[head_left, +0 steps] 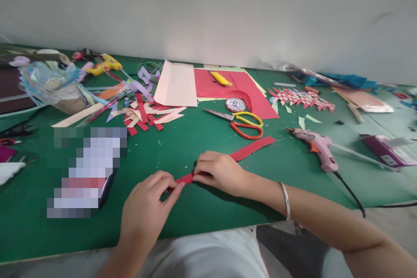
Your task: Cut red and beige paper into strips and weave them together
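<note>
A long red paper strip (250,149) lies on the green table (195,139), running from the middle toward the upper right. My left hand (148,208) pinches the strip's near end between thumb and fingers. My right hand (220,171), with a silver bangle on the wrist, presses down on the strip just beyond the left hand, fingers curled over it. The part of the strip under the right hand is hidden.
Scissors with yellow and red handles (241,122) lie just beyond the strip. A pink glue gun (317,147) with its cord rests at right. Red paper sheets (234,87), a woven red-white piece (301,97), cut strips (146,115), a yellow glue gun (102,65) sit further back.
</note>
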Motion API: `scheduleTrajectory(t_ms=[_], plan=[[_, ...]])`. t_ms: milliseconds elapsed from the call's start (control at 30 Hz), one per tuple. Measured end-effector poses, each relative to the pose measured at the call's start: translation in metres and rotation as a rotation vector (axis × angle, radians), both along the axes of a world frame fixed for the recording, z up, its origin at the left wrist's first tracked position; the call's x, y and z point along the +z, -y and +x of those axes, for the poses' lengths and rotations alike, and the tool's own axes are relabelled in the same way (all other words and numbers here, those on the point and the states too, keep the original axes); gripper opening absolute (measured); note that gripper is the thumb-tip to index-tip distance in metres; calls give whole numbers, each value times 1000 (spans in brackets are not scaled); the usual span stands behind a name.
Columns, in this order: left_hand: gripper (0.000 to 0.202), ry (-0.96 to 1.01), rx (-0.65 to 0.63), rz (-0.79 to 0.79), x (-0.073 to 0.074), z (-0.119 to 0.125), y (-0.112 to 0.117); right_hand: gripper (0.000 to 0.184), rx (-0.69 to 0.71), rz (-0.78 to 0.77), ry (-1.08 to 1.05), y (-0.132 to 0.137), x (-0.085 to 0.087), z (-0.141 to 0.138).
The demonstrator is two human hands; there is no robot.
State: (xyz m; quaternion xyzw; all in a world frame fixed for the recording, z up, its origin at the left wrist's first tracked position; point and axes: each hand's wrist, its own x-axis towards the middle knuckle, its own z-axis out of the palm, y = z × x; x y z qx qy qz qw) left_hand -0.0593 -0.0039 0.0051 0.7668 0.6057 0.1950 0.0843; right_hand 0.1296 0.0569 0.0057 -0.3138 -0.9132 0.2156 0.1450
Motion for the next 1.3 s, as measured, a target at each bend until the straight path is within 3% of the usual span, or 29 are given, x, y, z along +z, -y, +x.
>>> scheduleTrajectory(t_ms=[267, 767, 1033, 1300], plan=[[30, -89, 146, -50, 0, 6, -1, 22, -81, -30, 71, -2, 2, -3], [31, -218, 120, 25, -2, 8, -4, 21, -139, -40, 153, -4, 5, -8], [27, -120, 123, -34, 1, 5, -4, 21, -129, -17, 167, -3, 5, -7], [20, -170, 163, -75, 2, -6, 4, 20, -111, 12, 167, -3, 3, -8]])
